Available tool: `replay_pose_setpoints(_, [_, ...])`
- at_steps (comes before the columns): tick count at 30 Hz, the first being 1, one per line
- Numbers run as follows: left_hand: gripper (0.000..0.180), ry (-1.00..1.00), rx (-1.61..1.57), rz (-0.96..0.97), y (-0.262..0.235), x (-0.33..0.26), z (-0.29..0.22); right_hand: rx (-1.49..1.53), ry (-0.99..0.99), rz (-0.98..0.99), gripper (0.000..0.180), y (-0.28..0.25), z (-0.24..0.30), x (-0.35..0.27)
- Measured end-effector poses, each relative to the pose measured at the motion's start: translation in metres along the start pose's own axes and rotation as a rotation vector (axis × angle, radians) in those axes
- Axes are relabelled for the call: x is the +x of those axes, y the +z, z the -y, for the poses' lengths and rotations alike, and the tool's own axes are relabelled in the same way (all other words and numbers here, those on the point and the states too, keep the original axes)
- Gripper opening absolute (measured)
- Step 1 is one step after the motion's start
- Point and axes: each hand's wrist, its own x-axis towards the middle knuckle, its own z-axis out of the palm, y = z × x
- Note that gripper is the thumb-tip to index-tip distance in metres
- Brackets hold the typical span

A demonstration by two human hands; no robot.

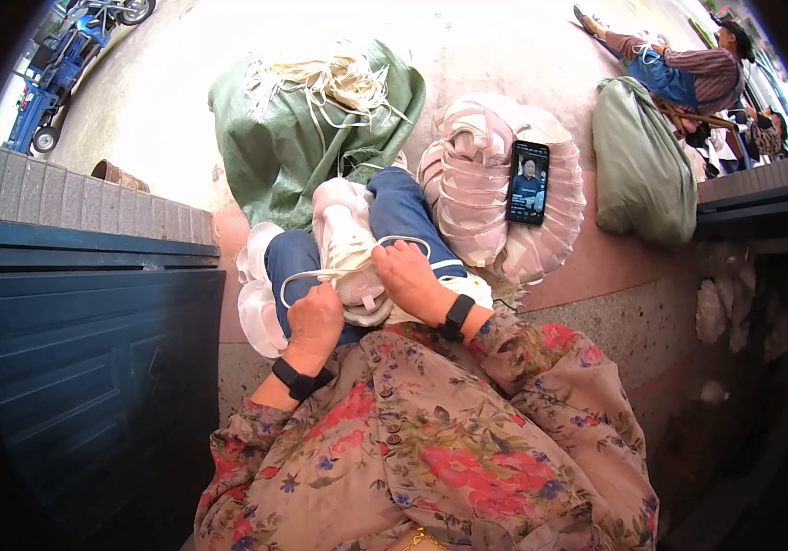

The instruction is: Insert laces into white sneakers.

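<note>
A pale pink-white shoe upper (346,241) lies on my lap over my blue trousers (400,208). A white lace (332,273) loops across it. My left hand (314,320) pinches the lace at its near end, fingers closed. My right hand (414,279) rests on the upper's right side and grips the lace there. Both wrists wear black bands.
A green sack (275,147) topped with a bundle of white laces (330,81) stands ahead. A stack of pink uppers (472,174) carries a phone (529,182) with a lit screen. Another green sack (640,165) and a seated person (688,73) are at right. A dark blue door (82,367) is at left.
</note>
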Motion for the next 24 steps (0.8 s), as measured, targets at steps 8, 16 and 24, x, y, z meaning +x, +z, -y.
replay_pose_setpoints(8, [0.005, 0.223, 0.126, 0.055, -0.009, 0.007, -0.005, -0.111, -0.283, 0.165, 0.007, -0.014, -0.002, 0.009])
replay_pose_setpoints(16, [0.005, 0.298, 0.251, 0.326, -0.009, 0.020, -0.014, -0.326, -0.266, 0.402, 0.014, -0.017, 0.019, 0.020])
replay_pose_setpoints(24, [0.008, 0.433, 0.193, 0.062, -0.019, 0.019, -0.005, -0.190, -0.264, 0.224, 0.010, -0.013, 0.001, 0.020])
